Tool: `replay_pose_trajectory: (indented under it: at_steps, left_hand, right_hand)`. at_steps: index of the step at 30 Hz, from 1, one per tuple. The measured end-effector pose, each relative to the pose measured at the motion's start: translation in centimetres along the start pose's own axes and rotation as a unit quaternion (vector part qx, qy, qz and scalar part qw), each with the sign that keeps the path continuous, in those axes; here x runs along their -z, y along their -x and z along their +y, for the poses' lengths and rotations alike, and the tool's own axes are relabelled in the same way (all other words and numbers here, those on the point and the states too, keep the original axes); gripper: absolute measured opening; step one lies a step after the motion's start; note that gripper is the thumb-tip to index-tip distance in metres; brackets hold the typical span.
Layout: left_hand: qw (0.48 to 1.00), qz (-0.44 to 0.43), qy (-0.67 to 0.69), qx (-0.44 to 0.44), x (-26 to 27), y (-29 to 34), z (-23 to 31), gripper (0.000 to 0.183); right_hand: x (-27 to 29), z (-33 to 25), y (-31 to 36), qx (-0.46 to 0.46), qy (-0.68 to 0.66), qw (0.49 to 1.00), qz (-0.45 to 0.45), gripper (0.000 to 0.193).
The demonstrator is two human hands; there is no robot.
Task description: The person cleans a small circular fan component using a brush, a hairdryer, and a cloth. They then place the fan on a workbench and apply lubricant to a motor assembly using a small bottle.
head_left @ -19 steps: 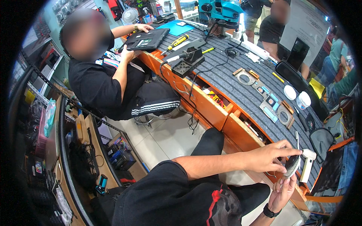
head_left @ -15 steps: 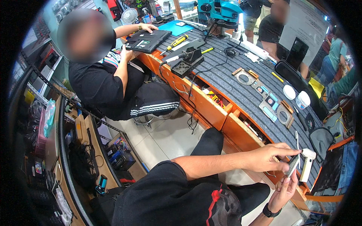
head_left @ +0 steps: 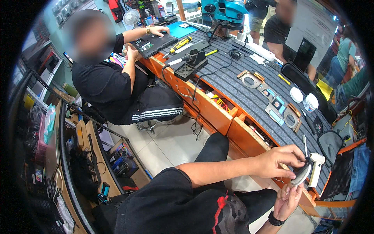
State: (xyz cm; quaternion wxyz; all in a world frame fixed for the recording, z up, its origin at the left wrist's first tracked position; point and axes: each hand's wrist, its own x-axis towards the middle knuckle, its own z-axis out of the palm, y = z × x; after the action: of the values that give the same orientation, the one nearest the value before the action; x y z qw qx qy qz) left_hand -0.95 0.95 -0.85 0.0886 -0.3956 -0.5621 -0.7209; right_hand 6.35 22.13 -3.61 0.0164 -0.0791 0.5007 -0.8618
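Observation:
Between my hands, over the bench's near right edge, is a small fan wheel [head_left: 301,176], round and dark with a pale ribbed rim. My left hand [head_left: 281,160] pinches it from above and from the left side. From below, my right hand [head_left: 287,198] grips its lower edge with the fingertips; a black watch is on that wrist. A white hair-dryer-shaped device [head_left: 317,168] lies on the bench just right of the wheel. Close to my left fingers lies a white toothbrush [head_left: 305,145].
On the grey ribbed mat [head_left: 249,64] lie a metal heat-sink frame [head_left: 277,106], a white tub [head_left: 311,103] and its lid [head_left: 296,94]. An open drawer [head_left: 249,134] juts out before me. Farther left, a co-worker [head_left: 105,84] sits by a black laptop [head_left: 152,45].
The fan wheel has turned, now showing its dark face and curved rim rather than a narrow ribbed edge. My left fingers have curled closer around it. The co-worker's near hand has left the laptop.

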Motion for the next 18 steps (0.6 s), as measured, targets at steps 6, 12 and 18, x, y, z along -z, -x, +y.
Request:
replay_pose_trajectory:
  at_steps: [6,12,18]
  left_hand:
    - [0.994,0.019,0.087,0.064,-0.8,-0.3,1.2,0.033]
    - [0.908,0.054,0.327,0.256,-0.4,-0.2,-0.6,0.037]
    - [0.997,0.015,0.048,0.065,-0.4,-0.3,1.7,0.040]
  right_hand:
    - [1.2,0.0,-0.4,0.031,0.033,0.999,0.024,0.042]
    - [2.9,0.3,-0.5,0.185,0.372,0.907,0.076,0.045]
    - [0.9,0.2,0.0,0.060,0.035,0.998,0.005,0.039]
